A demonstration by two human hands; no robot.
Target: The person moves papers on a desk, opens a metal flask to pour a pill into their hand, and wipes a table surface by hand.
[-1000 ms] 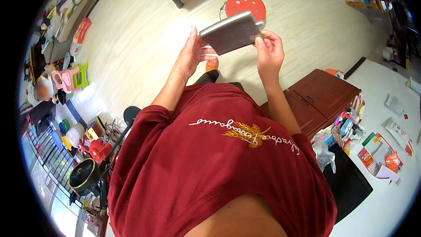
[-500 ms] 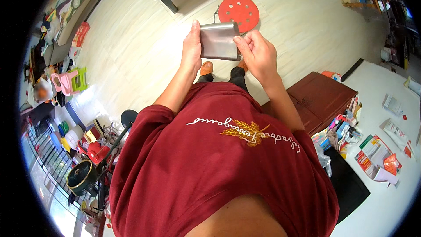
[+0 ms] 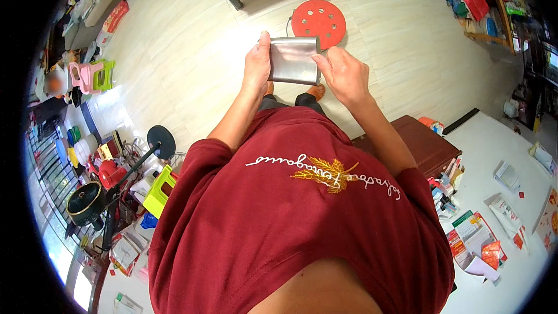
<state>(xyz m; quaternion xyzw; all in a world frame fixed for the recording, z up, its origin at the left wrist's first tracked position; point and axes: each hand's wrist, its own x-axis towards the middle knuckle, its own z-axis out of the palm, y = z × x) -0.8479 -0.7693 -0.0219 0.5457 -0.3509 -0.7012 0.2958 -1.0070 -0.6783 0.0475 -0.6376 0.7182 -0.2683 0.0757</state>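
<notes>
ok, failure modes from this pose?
Drop: the grey pouch is held in the air over bare floor, pinched only at its side edges by the left hand and the right hand. If either grip slips, it probably falls.

Footing: the red stool sits on the floor just ahead of the feet, partly hidden behind the pouch, so a step forward could catch it.

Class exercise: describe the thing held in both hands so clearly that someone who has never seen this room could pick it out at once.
Start from the pale wooden floor and the round red stool with holes in its seat. Just in front of the stool, the left hand and right hand grip a flat, rectangular pouch by its side edges. Among the colourful clutter, it alone is plain shiny silver-grey.
</notes>
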